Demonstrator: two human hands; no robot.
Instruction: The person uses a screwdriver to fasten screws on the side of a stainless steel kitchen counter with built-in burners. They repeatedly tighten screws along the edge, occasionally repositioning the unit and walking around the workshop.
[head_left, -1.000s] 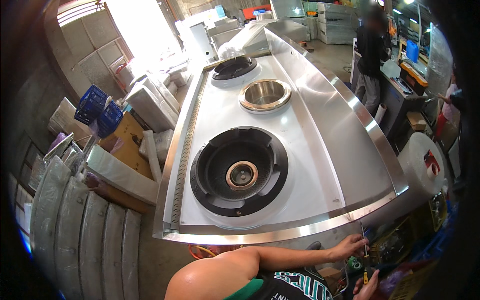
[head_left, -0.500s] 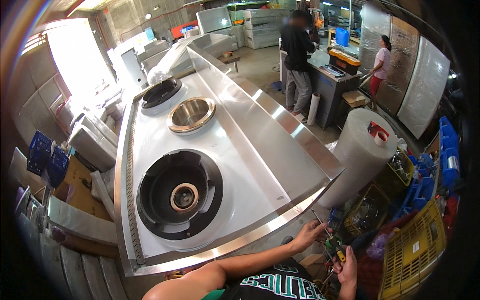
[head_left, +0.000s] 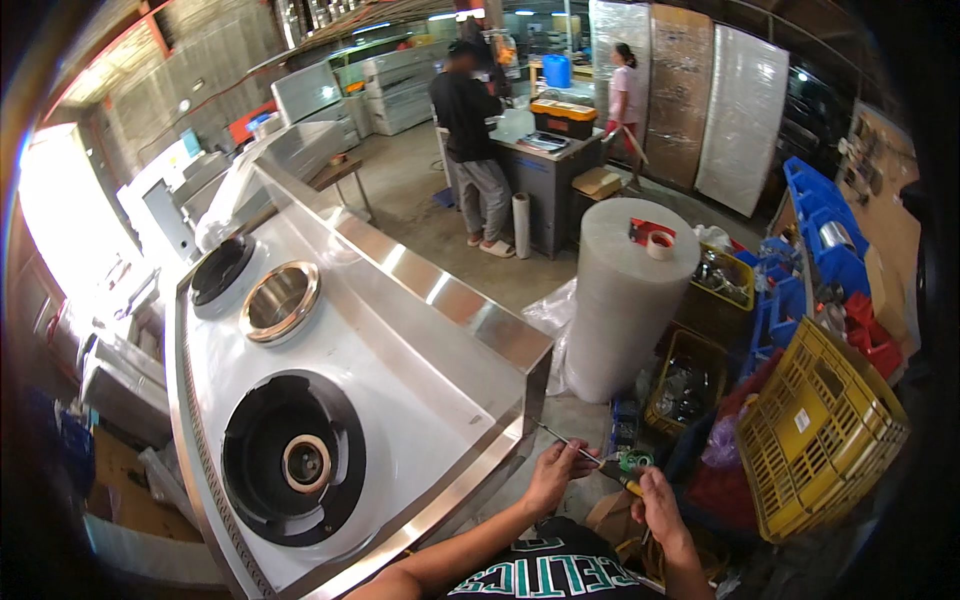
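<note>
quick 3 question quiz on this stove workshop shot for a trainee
1. True or false: the left hand and the right hand both hold the screwdriver.
2. What stands on top of the big white roll? A) a tape roll B) a hammer C) a cup
3. Fill in: the yellow crate lies to the person's ____ of the steel stove.

Key: 1 true. 2 A, the tape roll. 3 right.
</note>
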